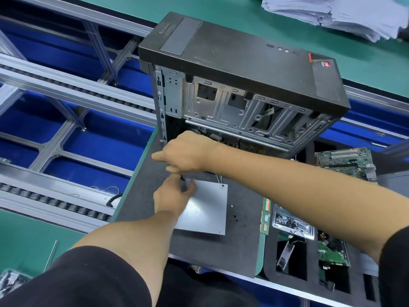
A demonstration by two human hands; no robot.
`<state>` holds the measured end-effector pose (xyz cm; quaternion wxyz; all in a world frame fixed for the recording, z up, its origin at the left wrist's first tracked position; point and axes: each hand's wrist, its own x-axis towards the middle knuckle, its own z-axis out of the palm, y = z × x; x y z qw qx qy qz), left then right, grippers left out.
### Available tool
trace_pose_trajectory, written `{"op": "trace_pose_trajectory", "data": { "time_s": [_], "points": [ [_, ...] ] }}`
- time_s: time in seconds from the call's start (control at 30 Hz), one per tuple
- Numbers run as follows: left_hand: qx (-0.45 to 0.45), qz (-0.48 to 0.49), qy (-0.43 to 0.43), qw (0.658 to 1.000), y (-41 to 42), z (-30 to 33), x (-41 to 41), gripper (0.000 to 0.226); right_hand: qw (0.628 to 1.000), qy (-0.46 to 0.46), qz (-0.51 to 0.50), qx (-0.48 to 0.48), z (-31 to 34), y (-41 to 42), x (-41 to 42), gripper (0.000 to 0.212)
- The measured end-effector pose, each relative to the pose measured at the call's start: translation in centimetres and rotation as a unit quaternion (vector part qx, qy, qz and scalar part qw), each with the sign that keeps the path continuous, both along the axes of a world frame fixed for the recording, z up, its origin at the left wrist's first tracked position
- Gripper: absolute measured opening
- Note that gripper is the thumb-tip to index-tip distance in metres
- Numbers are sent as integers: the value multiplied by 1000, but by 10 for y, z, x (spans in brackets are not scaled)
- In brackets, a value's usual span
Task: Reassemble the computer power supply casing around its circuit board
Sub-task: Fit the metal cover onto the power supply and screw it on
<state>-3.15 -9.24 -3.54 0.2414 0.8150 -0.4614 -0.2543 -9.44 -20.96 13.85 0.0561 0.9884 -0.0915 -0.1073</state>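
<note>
1. Power supply casing (204,207) lies closed on the table (239,244), lid on — I judge fastening remains.
2. Right hand (183,152) grips a driver (182,177) at its corner.
3. Left hand (171,196) steadies it, fingers relaxed.

Your power supply casing (203,209) is bare grey sheet metal, smooth with a soft sheen, sitting on a matt dark foam mat (241,240). At 12 o'clock, the tower (239,67) has a matt black plastic shell over stamped metal.
</note>
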Motion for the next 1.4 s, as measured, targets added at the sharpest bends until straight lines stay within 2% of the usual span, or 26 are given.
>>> {"op": "trace_pose_trajectory", "data": {
  "time_s": [0.13, 0.33, 0.43, 0.5, 0.57, 0.63, 0.73, 0.77, 0.87, 1.03, 1.13, 1.23, 1.3, 1.4],
  "points": [
    [20, 8, -16, 1000, -2, 1, -1, 41, 998, -11, -39, 48, 0, 9, 2, 26],
    [7, -12, -36, 999, -6, 3, 0, 48, 969, -77, -102, 211, -3, 26, -3, 18],
    [-71, -50, -1, 996, -2, 5, 2, 35, 932, -112, -145, 312, -3, 26, -7, 13],
    [-160, -37, 43, 986, 10, 10, 6, 23, 912, -135, -172, 348, -4, 21, -12, 14],
    [-247, -12, 43, 968, 18, 21, 16, 20, 895, -163, -183, 374, -8, 21, -17, 15],
    [-274, -5, 72, 959, 16, 39, 25, 4, 875, -191, -191, 402, -14, 22, -22, 17],
    [-198, 1, 190, 961, -1, 84, 37, 38, 842, -241, -209, 435, -26, 27, -26, 25],
    [-167, -10, 178, 970, -6, 98, 40, 45, 836, -255, -216, 435, -30, 28, -27, 27],
    [-94, -96, 37, 990, -14, 129, 45, 58, 792, -298, -254, 468, -43, 30, -30, 18],
    [-19, -215, -84, 973, -28, 151, 43, 33, 761, -347, -303, 457, -63, 33, -32, 26],
    [41, -274, -89, 957, -40, 160, 42, 26, 748, -373, -337, 434, -84, 40, -38, 31],
    [127, -357, -79, 922, -57, 175, 41, 24, 760, -369, -378, 379, -104, 53, -43, 34],
    [200, -424, -91, 878, -69, 188, 39, 20, 783, -346, -403, 324, -115, 59, -40, 28],
    [291, -484, -137, 814, -80, 203, 32, 15, 779, -311, -450, 307, -128, 64, -36, 19]
  ]
}}
